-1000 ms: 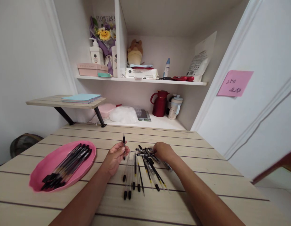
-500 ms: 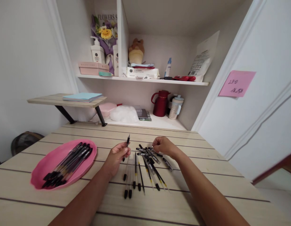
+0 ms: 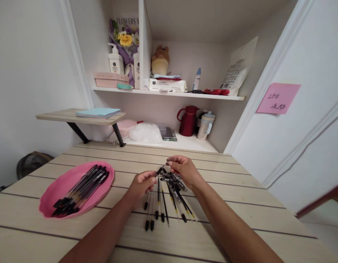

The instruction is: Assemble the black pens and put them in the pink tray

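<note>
My left hand (image 3: 143, 183) is closed on a black pen (image 3: 159, 170), which points up and to the right with its narrow writing end bare. Close to that end, my right hand (image 3: 184, 170) pinches a small silvery pen tip (image 3: 167, 163). Whether the two parts touch, I cannot tell. Below the hands lies a pile of black pen caps (image 3: 166, 179), partly covered by my right hand. Clear pen barrels (image 3: 149, 212) with black ends and thin ink refills (image 3: 165, 208) spread toward me on the table.
To the left, a pink tray (image 3: 44, 204) holds several assembled-looking pens (image 3: 84, 190). A small raised shelf (image 3: 59, 115) with blue notebooks (image 3: 98, 112) stands behind it. At the back are a red jug (image 3: 188, 121), a tumbler (image 3: 205, 126) and a plastic bag (image 3: 146, 133).
My right hand has lifted off the pile and moved left to the pen's end. The pen in my left hand has tilted from nearly upright toward the right.
</note>
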The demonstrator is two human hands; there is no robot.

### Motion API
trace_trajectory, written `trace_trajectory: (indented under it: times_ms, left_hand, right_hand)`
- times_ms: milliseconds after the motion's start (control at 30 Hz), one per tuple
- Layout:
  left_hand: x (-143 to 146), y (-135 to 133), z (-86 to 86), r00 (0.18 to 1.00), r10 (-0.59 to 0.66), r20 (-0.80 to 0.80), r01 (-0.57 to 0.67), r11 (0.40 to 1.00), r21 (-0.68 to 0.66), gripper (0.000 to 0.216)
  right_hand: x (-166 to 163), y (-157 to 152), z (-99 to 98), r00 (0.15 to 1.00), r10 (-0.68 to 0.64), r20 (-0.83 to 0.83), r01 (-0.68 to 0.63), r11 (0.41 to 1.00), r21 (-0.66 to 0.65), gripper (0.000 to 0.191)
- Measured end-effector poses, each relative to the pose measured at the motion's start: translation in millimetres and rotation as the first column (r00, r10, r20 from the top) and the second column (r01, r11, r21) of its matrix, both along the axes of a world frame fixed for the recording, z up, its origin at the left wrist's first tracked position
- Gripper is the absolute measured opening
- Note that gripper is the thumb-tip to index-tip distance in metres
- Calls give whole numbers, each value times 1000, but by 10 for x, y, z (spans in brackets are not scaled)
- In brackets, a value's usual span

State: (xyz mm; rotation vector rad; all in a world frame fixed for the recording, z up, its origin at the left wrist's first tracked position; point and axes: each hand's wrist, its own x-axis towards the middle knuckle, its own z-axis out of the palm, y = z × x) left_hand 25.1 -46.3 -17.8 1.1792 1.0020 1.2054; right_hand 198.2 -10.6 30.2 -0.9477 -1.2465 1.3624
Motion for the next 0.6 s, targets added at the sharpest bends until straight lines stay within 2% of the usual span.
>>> trace_trajectory:
  times_ms: [333, 600]
  left_hand:
    - [4, -16, 1, 999, -14, -29, 14, 1000, 6, 31]
    - [9, -39, 26, 997, -61, -38, 61, 998, 2, 28]
  right_hand:
    - [-60, -93, 16, 980, 66, 189, -87, 990, 109, 17]
    - [-65, -64, -44, 985, 145, 94, -146, 989, 14, 19]
